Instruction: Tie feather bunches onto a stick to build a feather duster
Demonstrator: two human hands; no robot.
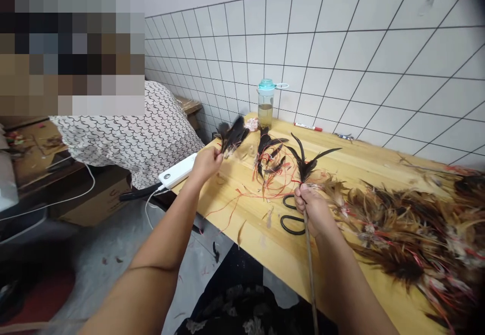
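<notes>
My right hand is closed around a thin stick, whose top end carries a tuft of dark feathers with red thread at its base. My left hand pinches the pale quill ends of black feathers at the table's left edge; how many it grips is hidden by the fingers. Beside my right hand lie scissors with black handles, their blades out of sight. Loose red string lies tangled between my hands, with more black feathers on it.
A large heap of brown feathers covers the right side of the wooden table. Behind stand a water bottle and a red-and-white marker near the tiled wall. A white power bank with a cable sits left, near another person in patterned clothing.
</notes>
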